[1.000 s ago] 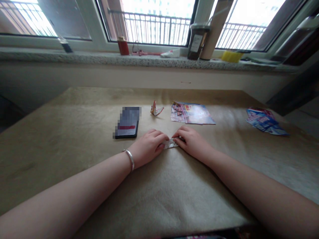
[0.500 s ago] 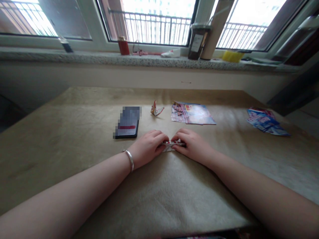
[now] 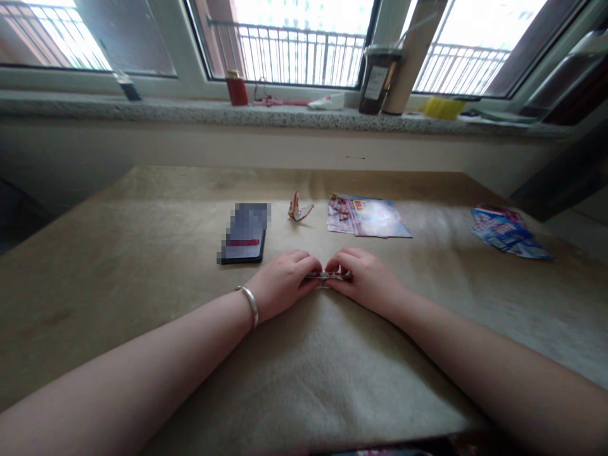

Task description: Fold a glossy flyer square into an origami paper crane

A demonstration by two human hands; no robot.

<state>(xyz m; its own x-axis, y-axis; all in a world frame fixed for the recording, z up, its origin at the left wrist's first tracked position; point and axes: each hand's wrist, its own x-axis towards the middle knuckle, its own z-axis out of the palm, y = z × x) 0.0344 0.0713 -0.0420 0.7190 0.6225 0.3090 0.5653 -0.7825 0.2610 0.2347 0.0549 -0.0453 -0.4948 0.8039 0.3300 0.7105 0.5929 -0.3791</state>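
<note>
My left hand and my right hand meet fingertip to fingertip on the tan table. Between them both pinch a small folded piece of printed paper, now a thin strip lying low on the table; most of it is hidden by the fingers. A silver bangle sits on my left wrist. A black phone lies just beyond my left hand. A small folded paper figure stands further back.
A stack of colourful leaflets lies behind my right hand, and more leaflets sit at the right edge. The stone windowsill carries a red can, a dark jar and a yellow object.
The paper between my fingers has been folded flatter, from a whitish flap into a thin strip. Both hands stayed in place, fingertips drawing slightly closer.
</note>
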